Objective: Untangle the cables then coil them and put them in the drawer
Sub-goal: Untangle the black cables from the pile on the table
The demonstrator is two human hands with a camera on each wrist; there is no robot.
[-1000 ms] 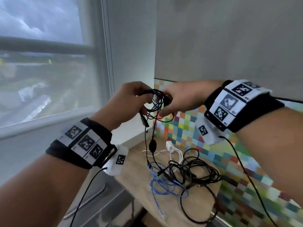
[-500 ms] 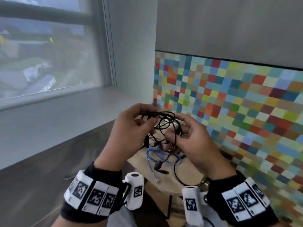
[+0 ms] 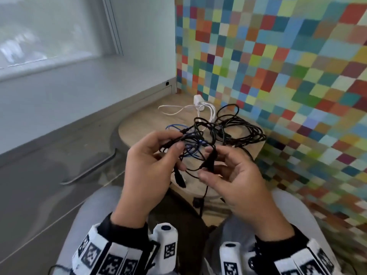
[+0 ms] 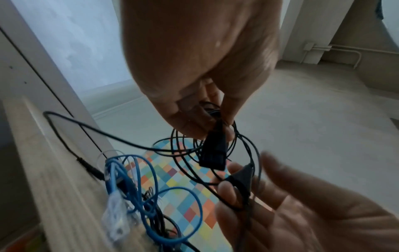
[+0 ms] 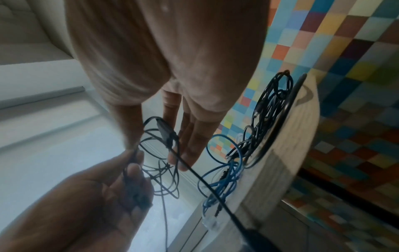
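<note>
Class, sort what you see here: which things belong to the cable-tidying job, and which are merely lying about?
Belonging to the job:
thin black cable, held by left hand and right hand
blue cable
black cable bundle
white cable

Merely there:
round wooden table
white charger
coloured tile wall

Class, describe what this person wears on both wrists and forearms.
Each wrist carries a black band with white panels printed with black square codes. A small white camera pod with its own code sits inside each wrist. Bare hands, no gloves.
</note>
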